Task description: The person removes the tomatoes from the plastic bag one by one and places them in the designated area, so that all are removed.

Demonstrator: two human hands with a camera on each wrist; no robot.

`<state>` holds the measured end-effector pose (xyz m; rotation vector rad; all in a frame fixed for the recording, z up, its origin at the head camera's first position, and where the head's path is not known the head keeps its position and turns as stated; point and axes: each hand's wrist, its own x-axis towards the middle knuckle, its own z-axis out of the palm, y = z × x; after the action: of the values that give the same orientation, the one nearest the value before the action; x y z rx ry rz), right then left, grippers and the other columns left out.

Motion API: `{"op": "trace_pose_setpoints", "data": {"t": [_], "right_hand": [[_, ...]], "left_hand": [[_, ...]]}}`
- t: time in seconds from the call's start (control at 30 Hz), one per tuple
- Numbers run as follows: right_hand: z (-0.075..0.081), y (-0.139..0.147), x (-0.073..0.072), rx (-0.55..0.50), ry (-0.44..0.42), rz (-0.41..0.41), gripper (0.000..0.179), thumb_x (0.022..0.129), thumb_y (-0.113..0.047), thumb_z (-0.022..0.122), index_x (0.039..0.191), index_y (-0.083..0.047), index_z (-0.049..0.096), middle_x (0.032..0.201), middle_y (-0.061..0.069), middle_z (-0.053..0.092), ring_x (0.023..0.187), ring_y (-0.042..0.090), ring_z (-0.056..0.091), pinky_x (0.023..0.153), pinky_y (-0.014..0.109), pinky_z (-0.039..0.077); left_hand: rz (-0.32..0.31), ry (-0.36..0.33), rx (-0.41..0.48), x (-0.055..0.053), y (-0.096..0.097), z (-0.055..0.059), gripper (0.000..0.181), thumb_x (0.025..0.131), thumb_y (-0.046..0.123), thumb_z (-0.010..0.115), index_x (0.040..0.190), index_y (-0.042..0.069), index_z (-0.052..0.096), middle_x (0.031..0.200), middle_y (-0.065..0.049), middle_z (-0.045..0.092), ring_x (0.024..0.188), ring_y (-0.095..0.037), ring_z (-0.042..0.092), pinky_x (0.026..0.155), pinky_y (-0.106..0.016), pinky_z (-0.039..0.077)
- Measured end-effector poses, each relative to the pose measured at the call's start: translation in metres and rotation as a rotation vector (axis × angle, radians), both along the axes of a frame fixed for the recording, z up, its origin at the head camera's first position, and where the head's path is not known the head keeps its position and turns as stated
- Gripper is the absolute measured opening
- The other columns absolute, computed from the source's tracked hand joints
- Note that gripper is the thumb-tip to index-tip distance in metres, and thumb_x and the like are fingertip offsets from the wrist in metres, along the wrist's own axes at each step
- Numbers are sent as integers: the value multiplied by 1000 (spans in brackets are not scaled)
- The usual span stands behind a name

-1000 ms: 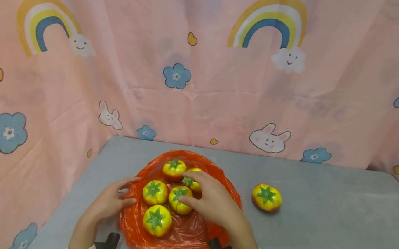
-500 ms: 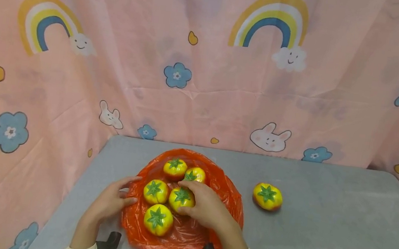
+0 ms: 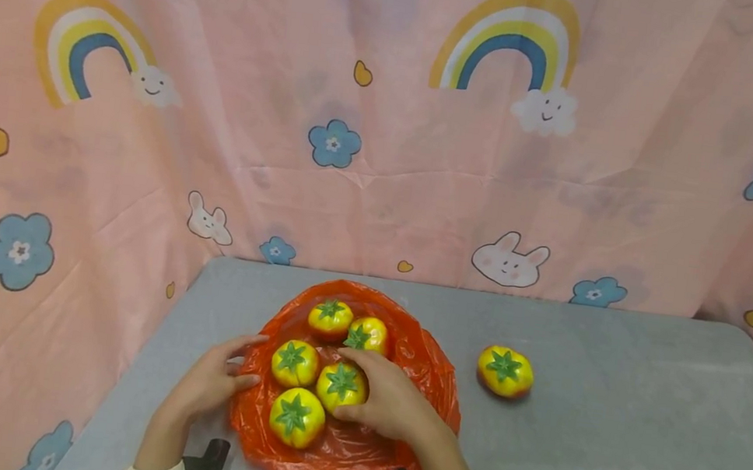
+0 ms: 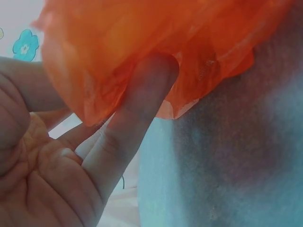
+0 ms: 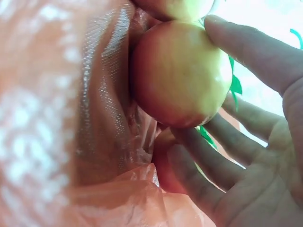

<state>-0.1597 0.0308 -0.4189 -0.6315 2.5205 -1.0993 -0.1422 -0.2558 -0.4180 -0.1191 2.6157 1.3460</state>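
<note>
A red-orange plastic bag (image 3: pixel 348 467) lies spread in a round shape on the grey table. On it sit several yellow-and-red tomatoes with green star-shaped leaf tops, among them a back-left tomato (image 3: pixel 329 319) and a front tomato (image 3: pixel 297 417). My right hand (image 3: pixel 395 398) grips the right-middle tomato (image 3: pixel 340 387) between thumb and fingers; the right wrist view shows the fingers round this tomato (image 5: pixel 180 75). At the bag's left edge, my left hand (image 3: pixel 211 379) touches the plastic with spread, fairly straight fingers. In the left wrist view, its thumb (image 4: pixel 137 109) lies against the bag (image 4: pixel 109 52).
One more tomato (image 3: pixel 505 371) lies on the grey table (image 3: pixel 621 422), to the right of the bag. A pink printed curtain (image 3: pixel 396 190) hangs behind the table and along its left side. Dark wrist mounts (image 3: pixel 206 461) sit at both wrists.
My right hand has moved slightly toward the front, from between the back-right and right-middle tomatoes, and closed round the right-middle one. The left hand stays at the bag's edge.
</note>
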Motion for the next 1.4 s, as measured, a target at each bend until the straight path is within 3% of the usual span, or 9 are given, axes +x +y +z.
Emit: {"op": "trace_pose_setpoints", "data": {"t": [0.3, 0.93, 1.4], "right_hand": [[-4, 2, 1, 19, -9, 14, 83, 76, -39, 85, 147, -21, 47, 149, 2, 51, 134, 26, 51, 112, 55, 42], [-9, 1, 2, -11, -16, 13, 81, 75, -36, 86, 145, -22, 48, 141, 0, 57, 126, 23, 56, 108, 53, 46], [-6, 8, 4, -13, -9, -10, 79, 77, -31, 84, 146, -19, 47, 147, 6, 51, 128, 27, 54, 108, 56, 46]], "left_hand": [[13, -12, -7, 0, 2, 0, 57, 88, -4, 68, 141, 12, 55, 138, -23, 55, 110, -36, 68, 85, -45, 61], [13, -9, -8, 0, 2, 0, 58, 88, -5, 68, 141, 12, 54, 140, -22, 54, 112, -38, 67, 85, -45, 61], [10, -12, -26, 0, 2, -1, 57, 88, -2, 69, 141, 13, 54, 139, -22, 55, 113, -38, 66, 85, -45, 61]]}}
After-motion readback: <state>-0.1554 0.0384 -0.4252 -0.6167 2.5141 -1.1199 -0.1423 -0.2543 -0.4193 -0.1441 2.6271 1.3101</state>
